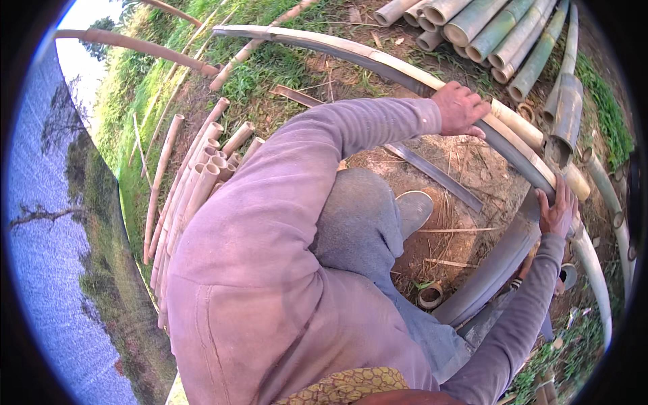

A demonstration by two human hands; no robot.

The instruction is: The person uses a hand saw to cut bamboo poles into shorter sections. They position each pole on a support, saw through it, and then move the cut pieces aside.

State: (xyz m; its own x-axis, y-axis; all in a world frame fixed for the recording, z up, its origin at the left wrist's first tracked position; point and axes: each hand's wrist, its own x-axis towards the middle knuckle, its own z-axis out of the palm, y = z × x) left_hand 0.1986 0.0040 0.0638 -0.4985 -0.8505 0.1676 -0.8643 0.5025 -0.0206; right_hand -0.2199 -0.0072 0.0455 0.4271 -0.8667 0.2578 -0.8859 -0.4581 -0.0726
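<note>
A long split bamboo length (503, 129) crosses in front of me, with a pale upper edge and a dark grey side. It runs from the upper left to the lower right. My left hand (461, 109) is closed over its top edge, thumb below. Farther along to the right, my right hand (557, 208) grips the same length, its fingers bent over the edge. Beyond it, a pale bamboo pole (518, 126) lies close alongside, partly covered. A broad grey curved piece (499, 263) slants down beneath my right hand; its kind is unclear.
Cut bamboo poles (496, 34) are stacked at the far right, and thinner ones (185, 196) lie bundled at the left. A dark strip (435, 177) and a short bamboo ring (430, 295) lie on the ground by my shoe (414, 210). Blue netting (54, 270) hangs at the left.
</note>
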